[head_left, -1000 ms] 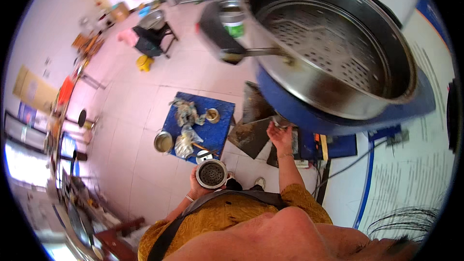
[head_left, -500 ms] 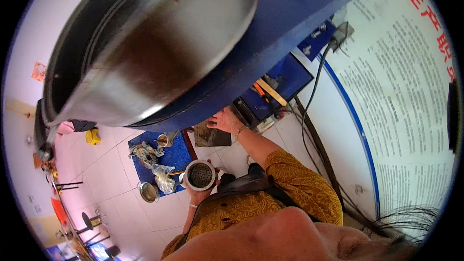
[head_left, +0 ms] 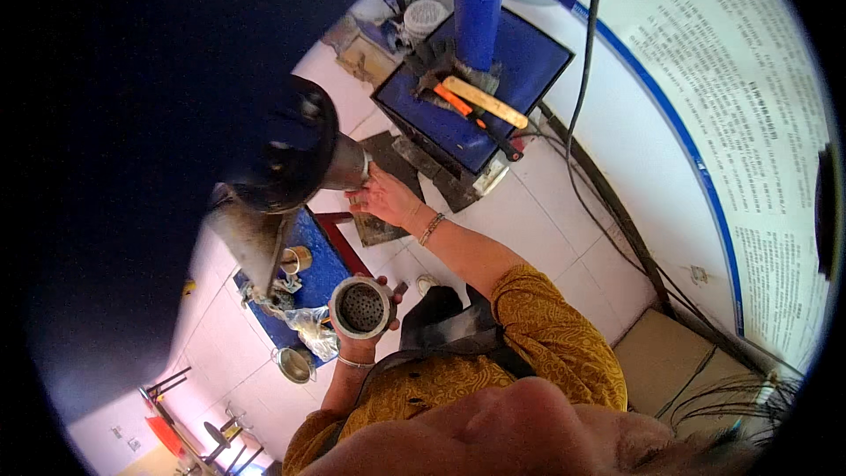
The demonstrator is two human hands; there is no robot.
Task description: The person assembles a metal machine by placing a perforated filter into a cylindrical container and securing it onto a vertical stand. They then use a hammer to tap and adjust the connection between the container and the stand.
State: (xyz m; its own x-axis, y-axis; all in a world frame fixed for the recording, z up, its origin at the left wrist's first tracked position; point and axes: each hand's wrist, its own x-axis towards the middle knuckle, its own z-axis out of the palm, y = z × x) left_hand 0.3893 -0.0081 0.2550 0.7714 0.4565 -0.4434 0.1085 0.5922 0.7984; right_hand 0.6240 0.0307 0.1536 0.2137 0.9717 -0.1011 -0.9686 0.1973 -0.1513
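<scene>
My left hand (head_left: 374, 300) is shut around a round metal cup (head_left: 359, 307) with a perforated bottom, held in front of my chest. My right hand (head_left: 383, 198) reaches forward on an outstretched arm in a yellow sleeve. Its fingers are spread and touch the underside of a short metal outlet tube (head_left: 345, 163). The tube sticks out of a dark round machine part (head_left: 286, 154). A bracelet sits on each wrist.
The machine's dark underside (head_left: 132, 167) fills the left. Its blue base (head_left: 480, 106) carries an orange-handled tool and a pale stick. On the floor, a blue mat (head_left: 322, 269) holds a brass cup, a plastic bag and a metal bowl (head_left: 295, 363). Cables (head_left: 582, 123), a cardboard box (head_left: 670, 361) and a poster wall lie right.
The view has swung under the machine, so the big pan now looms dark at the left. My right hand moved from the blue base to the metal tube. The left hand still holds the cup.
</scene>
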